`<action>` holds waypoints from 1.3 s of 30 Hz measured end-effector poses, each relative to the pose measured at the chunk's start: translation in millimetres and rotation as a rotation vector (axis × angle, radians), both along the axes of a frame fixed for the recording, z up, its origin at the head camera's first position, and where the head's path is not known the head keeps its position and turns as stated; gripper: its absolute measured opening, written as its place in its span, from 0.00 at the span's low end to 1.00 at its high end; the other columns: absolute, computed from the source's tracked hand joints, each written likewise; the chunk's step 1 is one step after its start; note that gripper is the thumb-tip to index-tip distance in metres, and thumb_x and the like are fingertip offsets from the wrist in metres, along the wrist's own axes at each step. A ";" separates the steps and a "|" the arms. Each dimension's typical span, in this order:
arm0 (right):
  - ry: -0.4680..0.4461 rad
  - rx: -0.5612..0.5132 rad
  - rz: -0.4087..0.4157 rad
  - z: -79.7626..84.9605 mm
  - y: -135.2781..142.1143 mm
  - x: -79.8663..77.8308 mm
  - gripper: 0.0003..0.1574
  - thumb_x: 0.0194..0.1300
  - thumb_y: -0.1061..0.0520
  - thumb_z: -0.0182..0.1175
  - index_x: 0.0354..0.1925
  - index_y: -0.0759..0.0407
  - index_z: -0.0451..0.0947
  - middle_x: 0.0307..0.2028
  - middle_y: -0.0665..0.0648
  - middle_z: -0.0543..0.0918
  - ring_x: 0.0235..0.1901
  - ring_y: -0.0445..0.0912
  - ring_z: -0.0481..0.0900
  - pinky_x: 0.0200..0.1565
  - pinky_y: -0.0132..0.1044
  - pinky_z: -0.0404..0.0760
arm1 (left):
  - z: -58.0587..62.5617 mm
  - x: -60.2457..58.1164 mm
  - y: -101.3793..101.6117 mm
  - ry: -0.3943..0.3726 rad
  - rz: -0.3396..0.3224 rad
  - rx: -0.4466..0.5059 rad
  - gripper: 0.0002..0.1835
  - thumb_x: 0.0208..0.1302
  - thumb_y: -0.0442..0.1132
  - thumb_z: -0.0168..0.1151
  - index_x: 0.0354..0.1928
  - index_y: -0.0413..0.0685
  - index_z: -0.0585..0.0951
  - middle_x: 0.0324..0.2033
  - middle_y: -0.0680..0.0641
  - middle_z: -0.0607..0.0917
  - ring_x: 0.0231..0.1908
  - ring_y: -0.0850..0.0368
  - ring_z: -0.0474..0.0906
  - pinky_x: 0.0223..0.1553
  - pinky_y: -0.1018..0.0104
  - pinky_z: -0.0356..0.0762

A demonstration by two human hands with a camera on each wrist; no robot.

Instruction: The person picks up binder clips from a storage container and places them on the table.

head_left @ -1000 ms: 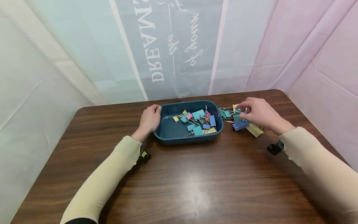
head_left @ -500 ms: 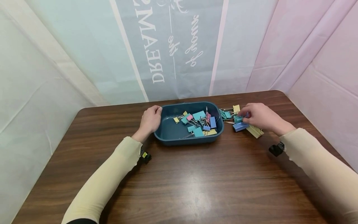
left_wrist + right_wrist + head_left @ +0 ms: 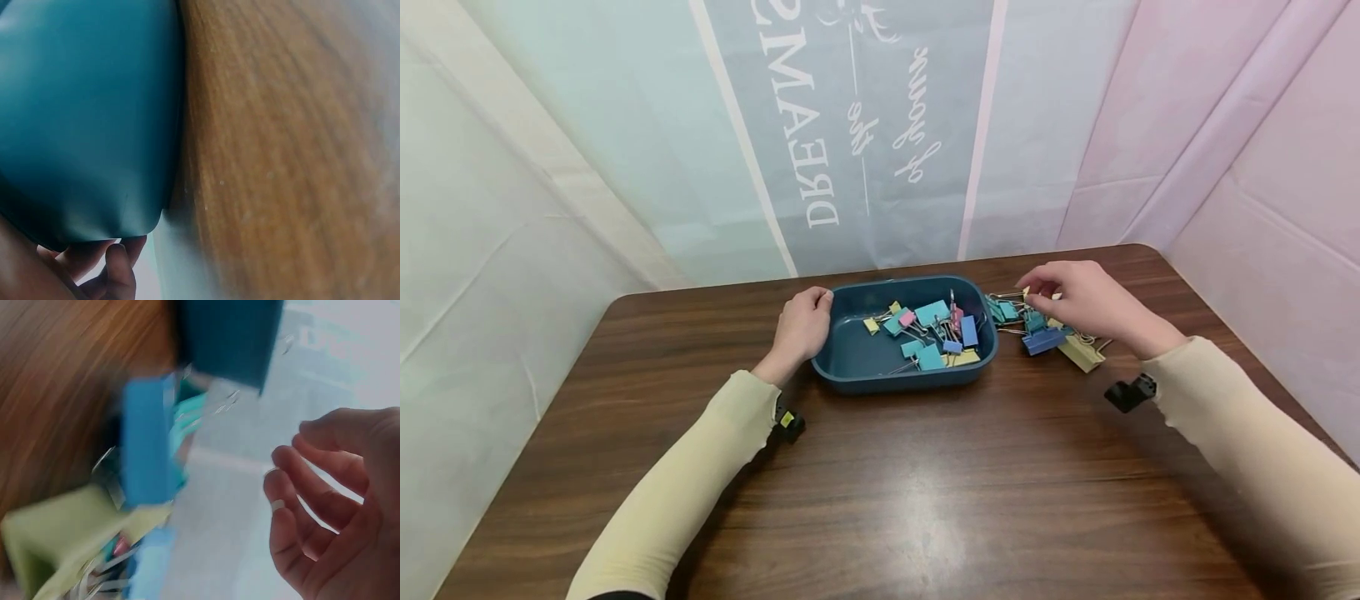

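Observation:
My left hand (image 3: 803, 327) grips the left end of a dark blue plastic tray (image 3: 865, 385), its fingers bent at the rim. In the left wrist view, fingertips (image 3: 119, 265) show beyond the tray's wall. Inside the tray, mostly in its right half, lie several binder clips, among them a blue clip (image 3: 969, 331) and a yellow clip (image 3: 871, 325). My right hand (image 3: 1082, 296) hovers over a pile of binder clips right of the tray. Its fingers are loosely bent with nothing between them in the right wrist view. The hand partly hides the pile, including a larger blue clip (image 3: 147, 440).
The pile also has a large yellow clip (image 3: 1081, 353) at its front right and teal clips (image 3: 1006, 311) against the tray's right end. All stands on a brown wooden table (image 3: 880, 475). A printed curtain (image 3: 865, 125) hangs behind its back edge.
My right hand dipped down into the clip pile, then rose and shifted slightly left above it. My left hand has stayed on the tray's end.

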State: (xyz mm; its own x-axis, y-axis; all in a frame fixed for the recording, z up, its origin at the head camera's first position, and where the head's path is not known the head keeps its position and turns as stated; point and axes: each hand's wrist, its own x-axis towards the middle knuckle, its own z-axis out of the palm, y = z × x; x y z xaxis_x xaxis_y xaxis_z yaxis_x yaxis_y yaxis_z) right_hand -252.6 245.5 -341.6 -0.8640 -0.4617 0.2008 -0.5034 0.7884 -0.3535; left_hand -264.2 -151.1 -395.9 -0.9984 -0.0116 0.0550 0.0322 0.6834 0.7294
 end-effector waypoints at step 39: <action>-0.231 0.262 0.262 -28.9 -203.6 -17.7 0.38 0.62 0.44 0.70 0.66 0.55 0.74 0.65 0.56 0.74 0.61 0.53 0.68 0.63 0.47 0.68 | 1.3 1.7 -0.3 -0.001 -0.005 -0.011 0.22 0.81 0.48 0.41 0.60 0.43 0.77 0.39 0.43 0.79 0.38 0.46 0.74 0.38 0.55 0.71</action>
State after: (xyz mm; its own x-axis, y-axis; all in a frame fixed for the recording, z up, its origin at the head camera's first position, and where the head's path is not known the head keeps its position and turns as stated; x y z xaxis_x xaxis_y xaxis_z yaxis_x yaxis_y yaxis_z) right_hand -270.3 41.9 -370.5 -0.7192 -0.6811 -0.1372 -0.6298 0.7225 -0.2853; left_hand -262.5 -151.4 -394.6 -0.9985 -0.0059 0.0538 0.0348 0.6914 0.7216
